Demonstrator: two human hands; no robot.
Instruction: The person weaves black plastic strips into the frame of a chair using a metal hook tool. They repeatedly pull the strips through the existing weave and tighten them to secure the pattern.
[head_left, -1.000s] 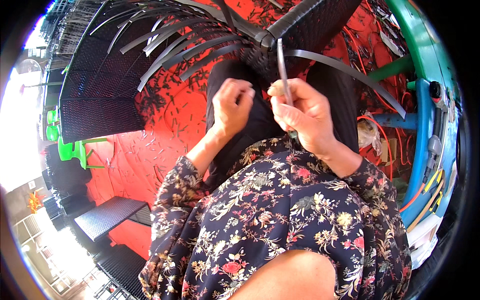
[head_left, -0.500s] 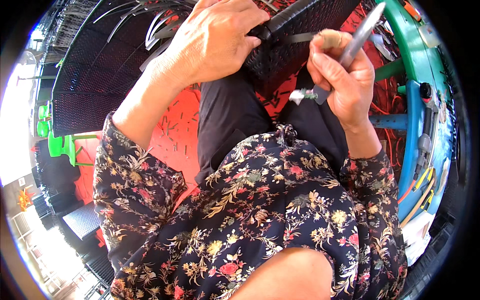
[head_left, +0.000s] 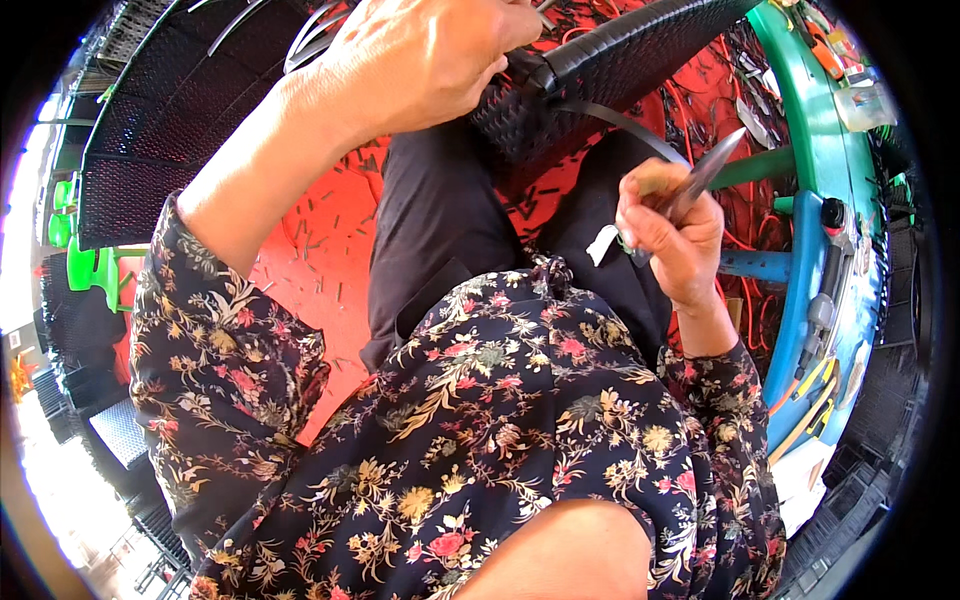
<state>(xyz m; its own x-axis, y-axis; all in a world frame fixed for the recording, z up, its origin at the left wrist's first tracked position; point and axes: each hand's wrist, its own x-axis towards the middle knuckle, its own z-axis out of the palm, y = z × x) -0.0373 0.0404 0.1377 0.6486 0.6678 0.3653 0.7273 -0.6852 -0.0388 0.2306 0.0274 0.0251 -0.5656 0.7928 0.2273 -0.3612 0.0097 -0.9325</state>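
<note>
My right hand [head_left: 675, 225] is closed round a pointed knife [head_left: 712, 172], its blade angled up to the right. A scrap of white material with some green sticks out below the thumb. From the black woven wicker panel [head_left: 640, 65], a flat dark plastic strip [head_left: 625, 122] curves across to my right hand, and its end is lost behind the fingers. My left hand [head_left: 425, 65] is at the panel's near corner with its fingers curled inward. The picture's upper edge cuts part of this hand off, and what its fingertips hold is hidden.
Another dark woven piece [head_left: 165, 150] with loose strips stands at the left. Short cut bits litter the red floor [head_left: 310, 270]. A green and blue round frame [head_left: 800, 290] at the right carries a long tool [head_left: 828, 280] and yellow-handled tools. Light green stools [head_left: 90, 265] stand far left.
My right hand with the knife has moved down and slightly left, and more of the strip now shows between it and the panel. My left hand has shifted up a little.
</note>
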